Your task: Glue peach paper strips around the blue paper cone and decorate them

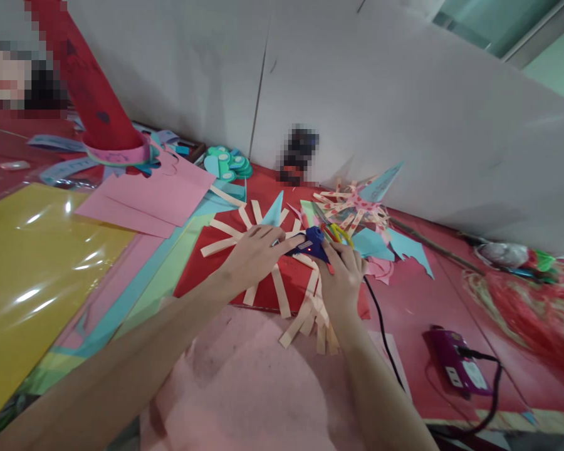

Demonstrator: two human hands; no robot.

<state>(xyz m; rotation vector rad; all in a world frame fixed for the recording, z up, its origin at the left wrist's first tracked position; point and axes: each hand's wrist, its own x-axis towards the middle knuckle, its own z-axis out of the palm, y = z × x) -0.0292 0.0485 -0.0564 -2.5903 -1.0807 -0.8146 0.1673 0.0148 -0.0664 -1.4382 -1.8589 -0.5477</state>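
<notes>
Half of glue gun [311,243] hidden under right hand [341,279].

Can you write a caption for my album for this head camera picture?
Right hand holds a blue glue gun while left hand presses paper strips on red paper.

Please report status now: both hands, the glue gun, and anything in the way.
Right hand shut on blue glue gun. Left hand flat on paper strips. Scissors beside the nozzle.

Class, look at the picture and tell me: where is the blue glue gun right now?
In the head view, the blue glue gun sits near the centre, in the grip of the right hand, its tip over the red paper piece beside the left hand.
</notes>
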